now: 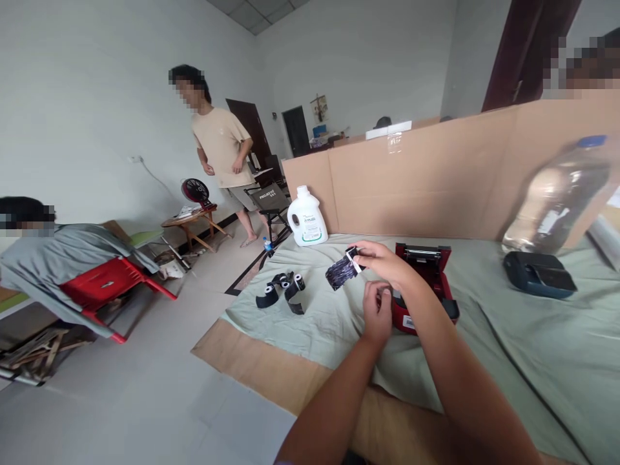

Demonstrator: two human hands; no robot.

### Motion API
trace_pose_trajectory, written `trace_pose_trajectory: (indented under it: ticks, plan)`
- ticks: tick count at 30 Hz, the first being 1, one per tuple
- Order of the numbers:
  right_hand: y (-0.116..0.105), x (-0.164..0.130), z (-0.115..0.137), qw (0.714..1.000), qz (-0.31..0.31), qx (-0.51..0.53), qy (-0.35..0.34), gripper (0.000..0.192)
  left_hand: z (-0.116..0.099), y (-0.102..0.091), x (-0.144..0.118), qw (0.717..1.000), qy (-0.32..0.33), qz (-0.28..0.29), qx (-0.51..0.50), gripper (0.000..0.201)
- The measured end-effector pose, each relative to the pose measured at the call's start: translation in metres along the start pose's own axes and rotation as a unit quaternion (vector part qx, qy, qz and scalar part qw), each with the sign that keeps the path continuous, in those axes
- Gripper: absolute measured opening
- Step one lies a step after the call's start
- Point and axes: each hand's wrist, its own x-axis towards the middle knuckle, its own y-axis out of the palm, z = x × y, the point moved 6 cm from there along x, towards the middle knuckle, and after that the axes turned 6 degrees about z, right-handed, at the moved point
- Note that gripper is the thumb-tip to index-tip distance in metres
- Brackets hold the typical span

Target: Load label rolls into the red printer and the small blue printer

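Note:
My right hand point(382, 260) pinches a crinkled strip of black ribbon point(341, 272) with a white end, held above the green cloth point(508, 336). Just below it, my left hand point(378, 314) is curled around a small roll; most of the roll is hidden by the fingers. Both hands hover at the left side of an open red label printer point(426, 274). A loose tangle of black ribbon rolls point(283, 290) lies on the cloth to the left of my hands.
A white jug point(307, 217) stands at the cloth's far left corner, against a cardboard wall point(436, 174). A clear bottle point(557, 200) and a dark device point(538, 274) sit at the right. One person point(220, 152) stands on the floor at the left, and another sits by a red chair point(104, 281).

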Motion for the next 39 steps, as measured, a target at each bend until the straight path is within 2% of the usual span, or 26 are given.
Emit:
trace_pose_trajectory:
  ticks: [4, 8, 10, 13, 16, 19, 21, 26, 34, 39]
  plan:
    - [-0.027, -0.017, 0.01, 0.996, -0.051, 0.067, -0.004, 0.036, 0.005, -0.006, 0.002, 0.999, -0.022, -0.036, -0.001, 0.019]
    - [-0.05, -0.036, 0.011, 0.997, -0.054, 0.059, -0.011, 0.033, 0.006, -0.003, 0.002, 0.999, -0.041, -0.029, 0.001, 0.018]
    - [-0.064, -0.047, 0.004, 0.998, -0.054, 0.011, -0.009, 0.027, 0.005, 0.001, 0.001, 0.999, -0.041, -0.02, 0.004, 0.017]
    - [-0.087, -0.064, -0.016, 0.992, -0.047, -0.115, 0.022, 0.018, 0.007, 0.006, -0.001, 0.999, -0.041, 0.0, 0.005, 0.02]
    - [-0.098, -0.077, -0.035, 0.961, -0.024, -0.268, 0.056, 0.01, 0.011, 0.008, -0.002, 0.999, -0.047, 0.011, 0.007, 0.025]
    - [-0.1, -0.082, -0.044, 0.911, -0.063, -0.396, 0.097, 0.014, 0.014, 0.008, -0.002, 0.998, -0.058, 0.009, 0.012, 0.025]
    - [-0.095, -0.081, -0.048, 0.889, -0.085, -0.431, 0.127, 0.017, 0.015, 0.008, -0.002, 0.998, -0.064, 0.012, 0.013, 0.025]
    - [-0.08, -0.073, -0.059, 0.881, -0.064, -0.445, 0.148, 0.023, 0.013, 0.006, -0.002, 0.998, -0.062, 0.012, 0.018, 0.024]
    - [-0.09, -0.079, -0.065, 0.862, -0.056, -0.472, 0.179, 0.034, 0.011, 0.006, -0.003, 0.998, -0.063, 0.017, 0.016, 0.024]
    - [-0.09, -0.073, -0.079, 0.856, -0.056, -0.476, 0.194, 0.038, 0.011, 0.007, -0.002, 0.998, -0.06, 0.015, 0.007, 0.022]
